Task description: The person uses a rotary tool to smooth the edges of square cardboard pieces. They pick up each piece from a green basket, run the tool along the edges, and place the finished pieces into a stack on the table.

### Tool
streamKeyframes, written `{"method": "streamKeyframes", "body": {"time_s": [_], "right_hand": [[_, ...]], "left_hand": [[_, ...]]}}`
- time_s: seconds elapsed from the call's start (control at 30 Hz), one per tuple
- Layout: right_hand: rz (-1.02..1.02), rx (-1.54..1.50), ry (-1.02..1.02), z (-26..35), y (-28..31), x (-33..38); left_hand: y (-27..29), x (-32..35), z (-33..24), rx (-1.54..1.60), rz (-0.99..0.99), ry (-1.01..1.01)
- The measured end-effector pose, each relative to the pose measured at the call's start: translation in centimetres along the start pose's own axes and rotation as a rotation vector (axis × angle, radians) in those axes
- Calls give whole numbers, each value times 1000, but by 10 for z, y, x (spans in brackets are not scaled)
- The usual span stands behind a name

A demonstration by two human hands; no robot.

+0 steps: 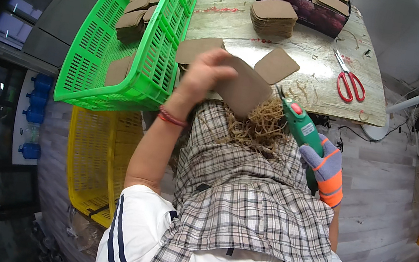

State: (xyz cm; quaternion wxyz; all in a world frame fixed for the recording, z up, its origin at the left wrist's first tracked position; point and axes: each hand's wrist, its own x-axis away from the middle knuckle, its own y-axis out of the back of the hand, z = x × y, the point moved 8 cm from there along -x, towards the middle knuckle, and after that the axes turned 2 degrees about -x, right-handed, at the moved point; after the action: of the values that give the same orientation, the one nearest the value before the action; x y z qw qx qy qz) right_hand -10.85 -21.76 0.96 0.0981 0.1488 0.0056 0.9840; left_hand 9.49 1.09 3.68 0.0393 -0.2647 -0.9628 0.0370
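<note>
My bare left hand (200, 79), slightly blurred, grips the edge of a brown rounded-corner pad (247, 90) held above my lap. My right hand (327, 167), in a grey and orange glove, is closed around a green handheld electric cutter (300, 126) with a red button. The cutter's tip points up beside the pad, close to its right corner. Below the pad, a heap of curly tan trimmings (264, 134) lies on my checked apron (233, 189). On the table, a single brown pad (277, 66) rests flat, with more brown pads (199, 50) behind my left hand.
A green slatted crate (144, 74) at the left holds stacks of brown pads, above a yellow crate (87, 158). Farther back on the table (221, 20) stand a pad stack (271, 23) and a dark box (307, 16) of pads. Red-handled scissors (350, 87) lie at the right.
</note>
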Motion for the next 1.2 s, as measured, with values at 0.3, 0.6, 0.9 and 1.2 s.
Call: {"method": "streamKeyframes", "body": {"time_s": [0.3,0.6,0.9,1.2], "right_hand": [[-103,-42,24,-4,21,-4],[-204,4,47,-12,35,-7],[-238,12,61,-17,39,-13],[-246,-76,43,-12,34,-9]], "left_hand": [[82,-10,-28,-1407,-795,-447],[-67,-74,74,-1429,-348,-191],[-53,-79,93,-441,-437,-80],[-110,-53,81,1132,-244,13]]}}
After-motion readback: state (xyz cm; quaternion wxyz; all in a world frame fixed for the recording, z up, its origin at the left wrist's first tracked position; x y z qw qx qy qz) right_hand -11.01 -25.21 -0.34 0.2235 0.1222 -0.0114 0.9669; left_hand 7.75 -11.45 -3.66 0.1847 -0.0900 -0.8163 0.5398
